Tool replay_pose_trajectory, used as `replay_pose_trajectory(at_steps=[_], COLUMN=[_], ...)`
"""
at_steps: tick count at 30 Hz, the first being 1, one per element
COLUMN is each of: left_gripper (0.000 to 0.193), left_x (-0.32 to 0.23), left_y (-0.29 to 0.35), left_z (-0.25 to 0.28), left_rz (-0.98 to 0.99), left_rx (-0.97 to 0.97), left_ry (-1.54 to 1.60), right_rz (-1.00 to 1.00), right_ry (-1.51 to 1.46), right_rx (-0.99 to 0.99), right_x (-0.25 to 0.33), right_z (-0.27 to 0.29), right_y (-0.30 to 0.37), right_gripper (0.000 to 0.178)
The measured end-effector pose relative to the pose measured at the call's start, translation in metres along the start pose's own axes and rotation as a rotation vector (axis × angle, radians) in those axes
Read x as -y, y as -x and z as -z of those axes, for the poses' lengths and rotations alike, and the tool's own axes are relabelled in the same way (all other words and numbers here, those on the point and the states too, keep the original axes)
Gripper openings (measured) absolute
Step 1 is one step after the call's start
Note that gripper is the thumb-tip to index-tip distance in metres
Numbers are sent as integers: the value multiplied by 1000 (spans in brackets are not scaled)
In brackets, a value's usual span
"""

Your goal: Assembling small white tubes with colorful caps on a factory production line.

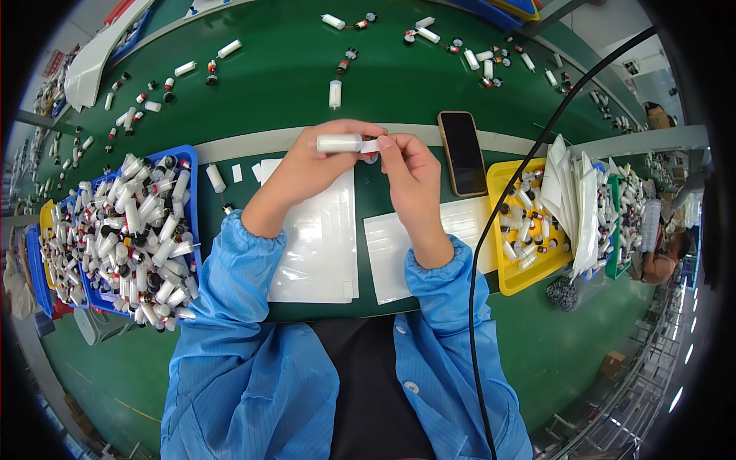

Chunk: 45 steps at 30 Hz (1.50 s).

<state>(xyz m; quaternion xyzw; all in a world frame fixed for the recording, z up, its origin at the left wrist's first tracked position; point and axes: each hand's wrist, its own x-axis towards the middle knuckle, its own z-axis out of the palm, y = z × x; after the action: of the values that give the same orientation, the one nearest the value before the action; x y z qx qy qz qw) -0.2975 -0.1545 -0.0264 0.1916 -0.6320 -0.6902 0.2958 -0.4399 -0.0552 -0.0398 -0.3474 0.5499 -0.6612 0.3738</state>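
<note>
Left hand [307, 165] and right hand [410, 172] pinch small white plastic tube [339, 142]; white label sheets [322, 238] beneath, blue tray [192, 165] of tubes at left.

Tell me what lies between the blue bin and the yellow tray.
Head view: two white sheets on the green table, with both forearms above them.

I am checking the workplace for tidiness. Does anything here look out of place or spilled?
Yes. Many small white tubes lie loose across the green table, outside the blue tray and the yellow tray. A black phone also rests among the parts, beside the right hand.
</note>
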Motion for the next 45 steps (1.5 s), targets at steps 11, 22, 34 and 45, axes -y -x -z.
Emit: replay_pose_trajectory(at_steps=[11, 22, 34, 45], left_gripper=[30, 34, 53, 55], left_x=[-3, -22, 10, 56], left_y=[2, 3, -36, -134], left_z=[0, 40, 194, 121], left_rz=[-15, -130, -81, 172], left_rx=[30, -195, -625, -331], left_ry=[1, 27, -1550, -1310], right_rz=[542, 152, 282, 402], right_ry=[453, 156, 878, 1007], right_rx=[-126, 163, 793, 733], right_x=[-4, 15, 12, 27], right_z=[1, 13, 22, 20], right_y=[5, 37, 145, 146], right_gripper=[15, 24, 24, 20])
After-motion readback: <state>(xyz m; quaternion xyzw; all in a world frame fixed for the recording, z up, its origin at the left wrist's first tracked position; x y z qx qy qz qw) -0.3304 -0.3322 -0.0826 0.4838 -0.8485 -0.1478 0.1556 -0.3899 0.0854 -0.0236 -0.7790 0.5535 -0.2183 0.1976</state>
